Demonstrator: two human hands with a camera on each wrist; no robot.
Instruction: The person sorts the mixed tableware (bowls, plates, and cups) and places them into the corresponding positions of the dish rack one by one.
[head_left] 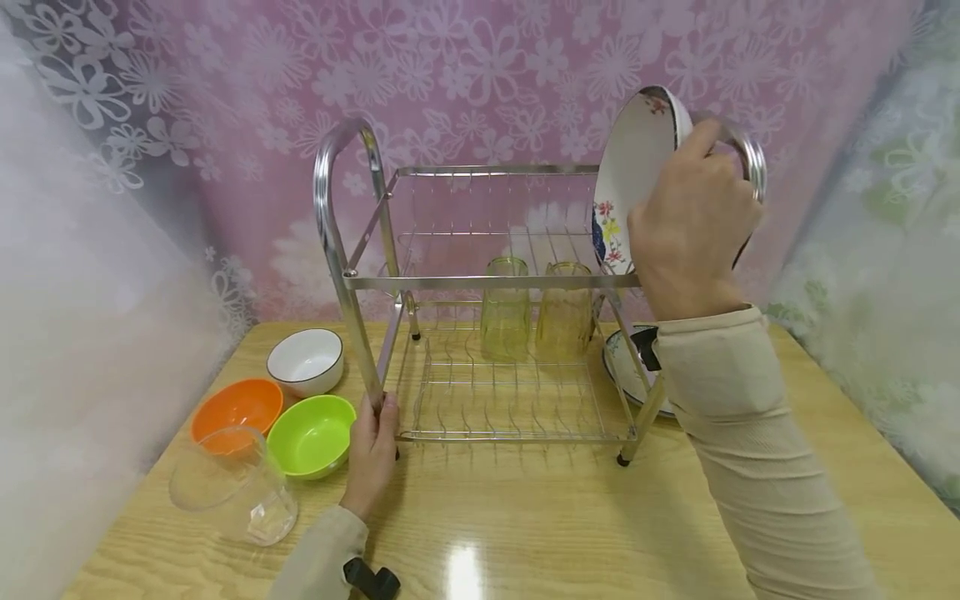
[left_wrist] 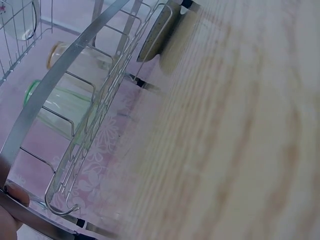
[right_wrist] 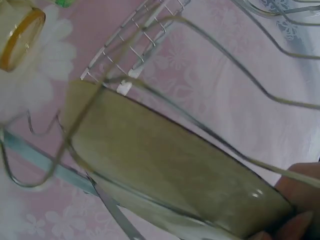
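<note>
A white deep plate (head_left: pixel 633 158) with a dark rim and red and yellow flowers stands on edge at the right end of the rack's upper tier. My right hand (head_left: pixel 693 217) grips it by the rim; in the right wrist view the plate's underside (right_wrist: pixel 165 155) shows behind the rack wires. My left hand (head_left: pixel 372 450) holds the front left leg of the two-tier metal dish rack (head_left: pixel 491 282). On the lower tier, a green-tinted glass (head_left: pixel 504 321) and a yellow-tinted glass (head_left: pixel 564 321) stand upside down side by side.
Left of the rack are a white bowl (head_left: pixel 306 358), an orange bowl (head_left: pixel 238 406), a green bowl (head_left: pixel 311 437) and a clear glass container (head_left: pixel 243 492). Another plate (head_left: pixel 626 371) lies on the wooden table (head_left: pixel 510 517) by the rack's right side. A flowered curtain (head_left: pixel 480 75) hangs behind.
</note>
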